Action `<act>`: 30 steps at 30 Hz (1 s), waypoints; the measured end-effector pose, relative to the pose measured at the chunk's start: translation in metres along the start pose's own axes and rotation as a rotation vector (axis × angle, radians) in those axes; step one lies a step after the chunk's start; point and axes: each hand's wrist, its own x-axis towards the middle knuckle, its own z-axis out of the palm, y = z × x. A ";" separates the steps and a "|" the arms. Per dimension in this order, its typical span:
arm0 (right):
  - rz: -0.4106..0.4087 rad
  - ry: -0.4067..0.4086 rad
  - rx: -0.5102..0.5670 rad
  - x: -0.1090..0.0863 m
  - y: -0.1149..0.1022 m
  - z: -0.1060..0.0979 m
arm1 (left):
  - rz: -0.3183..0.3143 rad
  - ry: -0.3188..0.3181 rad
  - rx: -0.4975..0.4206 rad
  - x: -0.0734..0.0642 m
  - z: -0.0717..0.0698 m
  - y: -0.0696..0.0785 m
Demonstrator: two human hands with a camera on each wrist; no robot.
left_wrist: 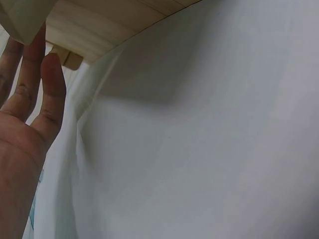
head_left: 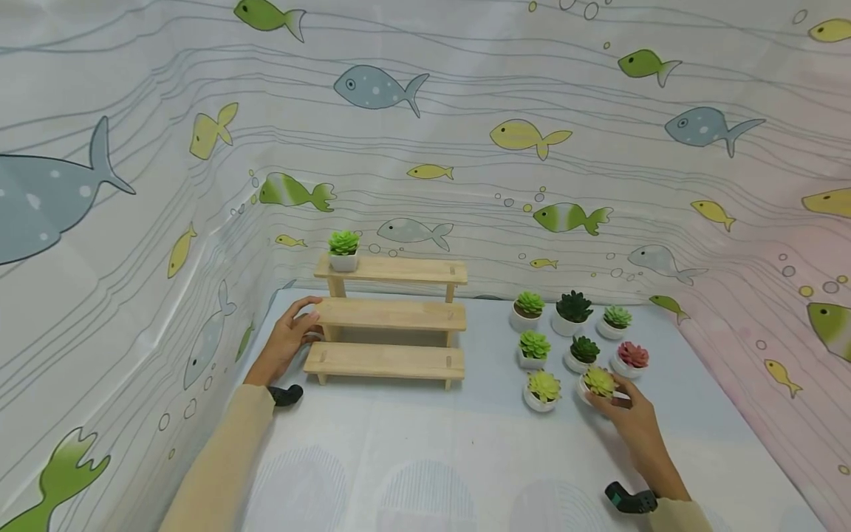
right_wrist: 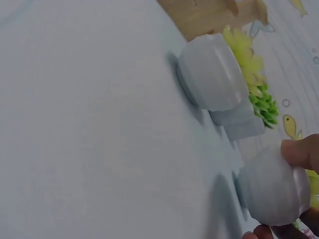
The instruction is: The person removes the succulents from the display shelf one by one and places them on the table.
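My left hand (head_left: 284, 344) grips the left end of a three-tier wooden shelf (head_left: 392, 315) at the middle plank. In the left wrist view, the fingers (left_wrist: 53, 84) reach up to the shelf's wood (left_wrist: 94, 25). My right hand (head_left: 637, 425) pinches a white round pot holding a yellow-green artificial succulent (head_left: 600, 382), thumb on one side and fingers on the other. Seen from the right wrist, that white pot (right_wrist: 273, 186) is close to the tabletop; whether it touches is unclear. On the top plank's left end stands a green succulent in a white square pot (head_left: 343, 251).
Several more potted succulents stand in rows on the right, among them a dark green one (head_left: 572, 312), a red one (head_left: 630, 358) and a yellow-green one (head_left: 543, 389). A fish-patterned curtain (head_left: 425, 148) surrounds the pale table (head_left: 432, 428) at the back and sides.
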 end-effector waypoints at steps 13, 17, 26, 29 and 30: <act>0.006 -0.020 -0.012 0.001 0.011 -0.002 | -0.006 -0.013 0.000 -0.002 0.000 0.005; 0.023 -0.026 -0.006 0.000 0.010 -0.002 | -0.001 -0.005 0.010 -0.001 -0.001 -0.001; 0.019 -0.059 -0.015 -0.002 0.009 -0.002 | -0.025 -0.023 -0.005 -0.007 0.002 0.012; -0.002 -0.068 -0.024 -0.002 0.010 -0.002 | -0.020 -0.034 -0.004 -0.009 0.004 0.019; -0.011 -0.072 -0.030 -0.003 0.010 -0.003 | -0.018 -0.037 -0.005 -0.010 0.005 0.020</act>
